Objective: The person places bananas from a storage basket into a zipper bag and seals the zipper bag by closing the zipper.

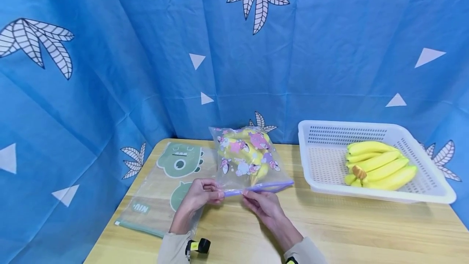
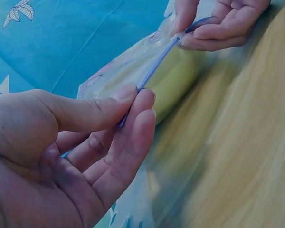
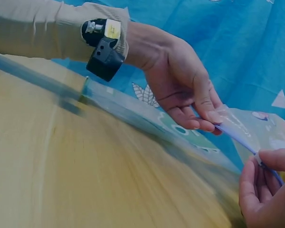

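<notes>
While Both Hands Pinched a Purple Zip [image 1: 233, 193], One Bunch Sat Bagged and Another Lay Outside

Although the printed bag [image 1: 234, 180] already had bananas [image 1: 253, 155] inside, its sealing looked only partly done. It lay on the table [image 1: 348, 231] in front of the person, its mouth facing them. The left hand [image 1: 205, 192] pinched one end of the zip between thumb and fingers. The right hand [image 1: 265, 203] gripped it farther along, thumb and fingers closed around a pale slider [image 3: 260, 161]. Between the hands the strip ran as one thin line, so that stretch was probably sealed; beyond the right hand its two edges seemed to part, which suggested that the rest of the zip was left to close.

A second stage, judging by the layout, appeared not yet begun. The dinosaur bag [image 1: 179, 162] lay flat at the left, partly under the left forearm, while a banana bunch [image 1: 384, 166] rested in the white basket [image 1: 322, 160] at the right, well apart from both hands.
</notes>
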`<state>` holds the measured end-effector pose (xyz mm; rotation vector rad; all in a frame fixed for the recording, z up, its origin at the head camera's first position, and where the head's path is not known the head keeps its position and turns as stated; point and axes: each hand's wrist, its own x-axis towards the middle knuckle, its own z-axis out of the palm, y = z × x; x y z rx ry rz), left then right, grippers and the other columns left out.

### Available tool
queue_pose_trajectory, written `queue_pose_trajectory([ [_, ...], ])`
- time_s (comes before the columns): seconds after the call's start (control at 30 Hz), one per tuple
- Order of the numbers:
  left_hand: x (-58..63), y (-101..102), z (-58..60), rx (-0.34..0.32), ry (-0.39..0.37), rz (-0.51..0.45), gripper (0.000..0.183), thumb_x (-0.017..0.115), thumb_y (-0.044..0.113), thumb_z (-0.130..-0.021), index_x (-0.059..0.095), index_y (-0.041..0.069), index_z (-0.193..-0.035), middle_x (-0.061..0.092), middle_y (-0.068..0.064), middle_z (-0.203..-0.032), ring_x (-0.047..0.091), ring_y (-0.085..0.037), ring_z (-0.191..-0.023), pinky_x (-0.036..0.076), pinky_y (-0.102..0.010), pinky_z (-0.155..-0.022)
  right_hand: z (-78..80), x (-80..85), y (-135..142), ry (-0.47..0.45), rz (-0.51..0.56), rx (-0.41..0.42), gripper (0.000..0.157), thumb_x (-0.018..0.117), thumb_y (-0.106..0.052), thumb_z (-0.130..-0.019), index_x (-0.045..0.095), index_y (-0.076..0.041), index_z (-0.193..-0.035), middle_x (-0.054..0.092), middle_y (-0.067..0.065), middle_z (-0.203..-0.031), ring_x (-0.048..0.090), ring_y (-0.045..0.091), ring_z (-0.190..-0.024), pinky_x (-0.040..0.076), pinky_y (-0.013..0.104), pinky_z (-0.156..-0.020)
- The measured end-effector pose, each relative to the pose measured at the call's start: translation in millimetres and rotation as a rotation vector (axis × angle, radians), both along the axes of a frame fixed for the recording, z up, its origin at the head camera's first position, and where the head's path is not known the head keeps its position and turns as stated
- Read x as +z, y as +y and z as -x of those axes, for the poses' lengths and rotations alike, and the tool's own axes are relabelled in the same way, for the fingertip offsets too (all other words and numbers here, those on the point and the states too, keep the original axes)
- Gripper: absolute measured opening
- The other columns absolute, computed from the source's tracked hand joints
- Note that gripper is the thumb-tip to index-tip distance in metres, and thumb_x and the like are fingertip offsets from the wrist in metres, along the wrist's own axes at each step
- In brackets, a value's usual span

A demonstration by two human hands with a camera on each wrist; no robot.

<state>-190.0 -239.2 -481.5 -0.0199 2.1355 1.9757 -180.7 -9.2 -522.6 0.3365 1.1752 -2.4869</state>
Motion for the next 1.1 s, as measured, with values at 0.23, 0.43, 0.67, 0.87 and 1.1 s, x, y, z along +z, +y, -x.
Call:
queue_pose_trajectory([
  [0.23, -1.3, 3.0, 1.8, -0.010, -0.011, 0.026, 0.015, 0.075, -0.011, -0.085, 0.068, -0.013, -0.098, 0.073, -0.014, -0.082, 0.073, -0.019, -0.072, 0.064, -0.040, -0.072, 0.2, -2.5, 9.5, 0.031, 0.030, 0.071, 0.026, 0.067, 0.006, -0.093, 0.059, 0.014, -0.117, 0.073, 0.017, -0.099, 0.073, 0.026, -0.098, 0.055, 0.038, -0.098],
  [0.43, -4.2, 1.0, 2.4, -0.041, -0.025, 0.027, 0.021, 0.076, -0.009, -0.085, 0.067, -0.015, -0.104, 0.074, -0.017, -0.086, 0.074, -0.022, -0.074, 0.063, -0.041, -0.074, -0.7, -0.6, 35.0, 0.200, -0.179, 0.189, 0.023, 0.065, 0.002, -0.096, 0.063, 0.015, -0.114, 0.074, 0.022, -0.099, 0.075, 0.027, -0.092, 0.059, 0.040, -0.091],
  [0.67, -3.2, -0.6, 0.7, -0.058, -0.029, 0.034, 0.026, 0.076, -0.010, -0.085, 0.067, -0.016, -0.108, 0.074, -0.016, -0.089, 0.074, -0.025, -0.076, 0.063, -0.040, -0.074, 3.9, -6.1, 33.4, 0.418, -0.583, -0.117, 0.025, 0.074, 0.008, -0.087, 0.061, 0.014, -0.107, 0.072, 0.025, -0.095, 0.074, 0.027, -0.078, 0.063, 0.034, -0.071],
  [0.87, -2.2, -1.1, -1.7, -0.066, -0.037, 0.033, 0.027, 0.075, -0.011, -0.085, 0.067, -0.016, -0.110, 0.074, -0.020, -0.093, 0.075, -0.027, -0.077, 0.063, -0.038, -0.072, 3.8, -8.0, 21.0, 0.468, -0.731, -0.174, 0.036, 0.082, -0.006, -0.085, 0.062, 0.010, -0.111, 0.072, 0.020, -0.100, 0.072, 0.027, -0.090, 0.061, 0.028, -0.070],
  [1.1, -3.8, -1.6, 0.9, -0.087, -0.033, 0.060, 0.020, 0.076, -0.010, -0.084, 0.069, -0.014, -0.103, 0.074, -0.016, -0.086, 0.074, -0.026, -0.073, 0.063, -0.037, -0.071, 10.7, -0.4, 21.6, 0.383, -0.672, -0.114, 0.035, 0.083, -0.007, -0.083, 0.064, 0.007, -0.109, 0.075, 0.018, -0.098, 0.073, 0.030, -0.078, 0.060, 0.032, -0.060],
])
